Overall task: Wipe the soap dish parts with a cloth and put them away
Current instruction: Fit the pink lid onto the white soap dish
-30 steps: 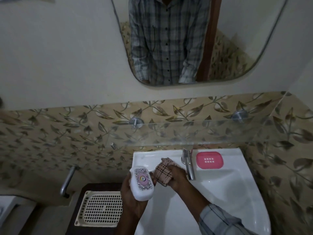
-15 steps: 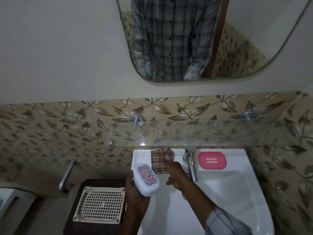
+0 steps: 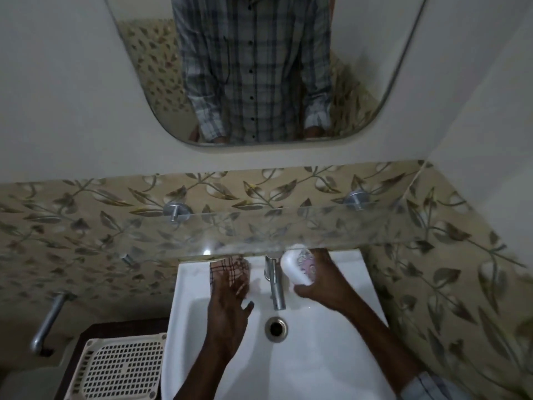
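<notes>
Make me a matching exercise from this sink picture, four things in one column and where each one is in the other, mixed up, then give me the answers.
Things:
1. checked cloth
2. white soap dish lid
3. drain
4. cream grid tray

Places:
A. bottom of the basin
B. held in the right hand, right of the tap
C. beside the sink, on its left
D. on the sink's back ledge, left of the tap

Pairs: 1-D, 2-B, 3-A, 4-C

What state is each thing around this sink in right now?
Soap dish lid: held up in the right hand, at the sink's back right.
Checked cloth: lying on the sink ledge, left hand over it.
Tap: no water seen running.
Drain: unplugged.
Glass shelf: nothing resting on it.
</notes>
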Action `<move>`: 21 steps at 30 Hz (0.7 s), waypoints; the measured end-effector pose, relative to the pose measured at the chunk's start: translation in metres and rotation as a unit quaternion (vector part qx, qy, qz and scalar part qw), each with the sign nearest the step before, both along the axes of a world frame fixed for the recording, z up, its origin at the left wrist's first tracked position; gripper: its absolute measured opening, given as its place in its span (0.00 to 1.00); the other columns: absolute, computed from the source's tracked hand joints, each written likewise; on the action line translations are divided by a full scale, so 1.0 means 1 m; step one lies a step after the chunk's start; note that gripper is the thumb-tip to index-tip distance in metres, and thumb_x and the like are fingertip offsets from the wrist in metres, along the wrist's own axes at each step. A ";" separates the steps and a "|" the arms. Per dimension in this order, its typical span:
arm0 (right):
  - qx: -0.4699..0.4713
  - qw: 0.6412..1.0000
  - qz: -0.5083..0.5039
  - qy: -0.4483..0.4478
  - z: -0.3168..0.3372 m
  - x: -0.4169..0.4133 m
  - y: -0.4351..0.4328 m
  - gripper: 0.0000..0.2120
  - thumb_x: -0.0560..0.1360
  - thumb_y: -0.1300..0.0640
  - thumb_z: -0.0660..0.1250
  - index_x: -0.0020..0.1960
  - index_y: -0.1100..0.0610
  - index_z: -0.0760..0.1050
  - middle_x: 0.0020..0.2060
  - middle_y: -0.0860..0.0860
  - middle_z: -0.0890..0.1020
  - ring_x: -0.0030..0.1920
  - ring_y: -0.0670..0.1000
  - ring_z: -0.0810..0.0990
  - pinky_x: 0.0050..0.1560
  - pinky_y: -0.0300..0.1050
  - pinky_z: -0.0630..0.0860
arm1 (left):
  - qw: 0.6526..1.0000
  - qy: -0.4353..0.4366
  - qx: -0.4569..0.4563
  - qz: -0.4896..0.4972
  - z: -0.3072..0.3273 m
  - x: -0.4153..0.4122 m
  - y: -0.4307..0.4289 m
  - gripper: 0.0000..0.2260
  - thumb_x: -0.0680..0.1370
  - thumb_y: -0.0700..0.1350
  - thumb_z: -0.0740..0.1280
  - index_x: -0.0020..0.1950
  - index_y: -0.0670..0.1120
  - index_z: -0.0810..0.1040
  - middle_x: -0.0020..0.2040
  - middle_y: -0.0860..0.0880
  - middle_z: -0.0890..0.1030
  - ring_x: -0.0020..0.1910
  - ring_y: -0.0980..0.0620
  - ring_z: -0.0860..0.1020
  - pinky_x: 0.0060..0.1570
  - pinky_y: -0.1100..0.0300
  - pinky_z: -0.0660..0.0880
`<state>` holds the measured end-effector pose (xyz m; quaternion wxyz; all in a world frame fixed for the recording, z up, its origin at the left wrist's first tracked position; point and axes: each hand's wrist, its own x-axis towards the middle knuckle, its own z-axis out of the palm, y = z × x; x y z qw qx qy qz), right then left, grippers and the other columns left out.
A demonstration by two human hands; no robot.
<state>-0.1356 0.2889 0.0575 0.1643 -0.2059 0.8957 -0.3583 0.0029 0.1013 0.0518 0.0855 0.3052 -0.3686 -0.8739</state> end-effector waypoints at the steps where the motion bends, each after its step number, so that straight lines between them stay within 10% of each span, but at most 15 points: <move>1: 0.063 0.997 0.014 0.035 -0.008 -0.016 0.012 0.48 0.59 0.50 0.80 0.74 0.56 0.62 0.66 0.56 0.71 0.64 0.58 0.72 0.64 0.49 0.73 | 1.000 -0.003 0.008 0.010 -0.005 0.002 -0.005 0.27 0.76 0.64 0.58 0.71 0.54 0.74 0.72 0.43 0.73 0.72 0.44 0.69 0.74 0.38 0.55; 4: 0.222 0.966 0.098 0.094 -0.029 -0.052 0.028 0.47 0.61 0.49 0.78 0.75 0.57 0.60 0.68 0.57 0.71 0.66 0.58 0.71 0.65 0.45 0.69 | 0.999 -0.003 0.029 0.030 -0.018 0.013 -0.013 0.25 0.78 0.64 0.58 0.70 0.52 0.73 0.65 0.43 0.77 0.72 0.42 0.70 0.72 0.37 0.59; 12: 0.269 0.929 0.235 0.099 -0.069 -0.078 -0.001 0.49 0.62 0.54 0.76 0.78 0.54 0.56 0.68 0.53 0.73 0.67 0.57 0.72 0.63 0.47 0.72 | 0.997 -0.033 0.055 0.041 -0.039 0.043 -0.015 0.26 0.78 0.64 0.59 0.71 0.53 0.72 0.64 0.40 0.80 0.70 0.40 0.72 0.70 0.36 0.63; 21: 0.256 0.960 0.108 0.026 -0.052 -0.061 0.010 0.51 0.61 0.42 0.77 0.76 0.55 0.57 0.70 0.55 0.69 0.68 0.57 0.69 0.62 0.48 0.73 | 0.998 -0.018 0.052 0.002 -0.031 0.040 0.000 0.24 0.75 0.55 0.67 0.66 0.44 0.75 0.64 0.34 0.79 0.64 0.35 0.77 0.65 0.36 0.71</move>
